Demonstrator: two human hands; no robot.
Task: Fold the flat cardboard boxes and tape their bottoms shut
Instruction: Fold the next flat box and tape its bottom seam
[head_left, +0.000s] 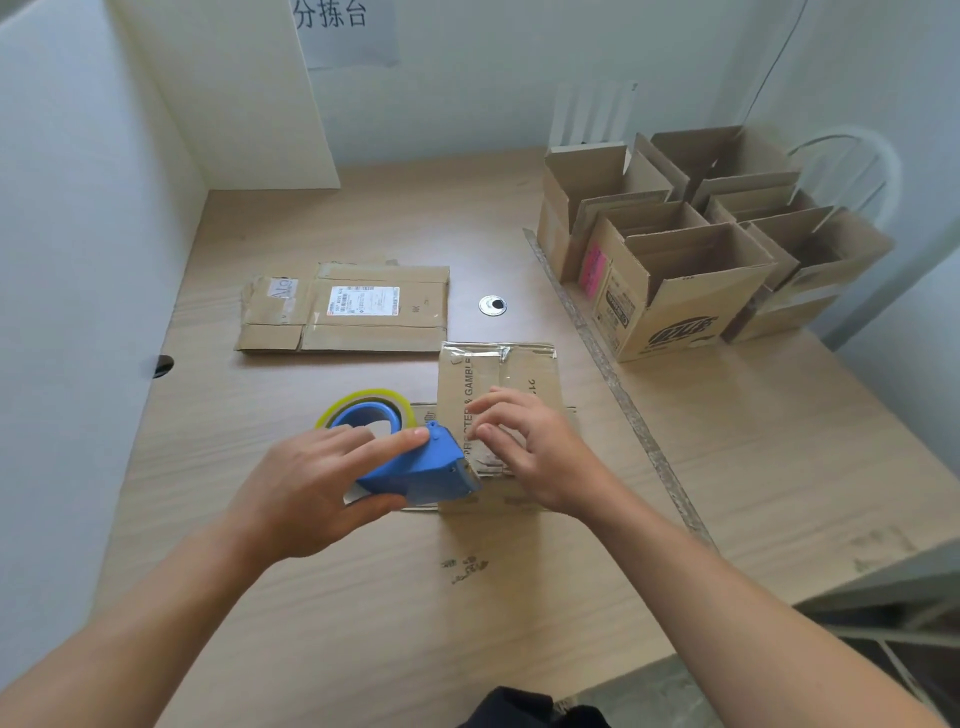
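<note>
Head view: you are at the pale wood-grain bench (519, 597), partway through taping one box.
Box in hand: the small brown cardboard box with black print (498, 374) lies straight ahead of you with a closed face up. Old tape glints along its far edge.
Left hand: your left hand (306, 488) grasps the blue plastic tape dispenser (415, 467). Its fingers (395, 441) wrap over the body, and the nose touches the box's near left edge.
Tape roll: the yellowish clear tape roll (363, 400) sits on the dispenser's wheel.
Right hand: your right hand (530, 447) grips nothing. Its fingers (498, 402) are loosely bent, with the tips pressing on the box top. Whether they also pin down a tape end cannot be told.
Done: a cluster of erected brown cardboard boxes (685, 280) stands open-topped at the far right. Their bottoms are hidden but presumably sealed.
Left: the strip on this box looks barely begun. The stack of flattened brown cardboard with a white label (363, 312) lies unfolded beyond the dispenser, and its sheet count is unclear.
Progress: probably past halfway.
</note>
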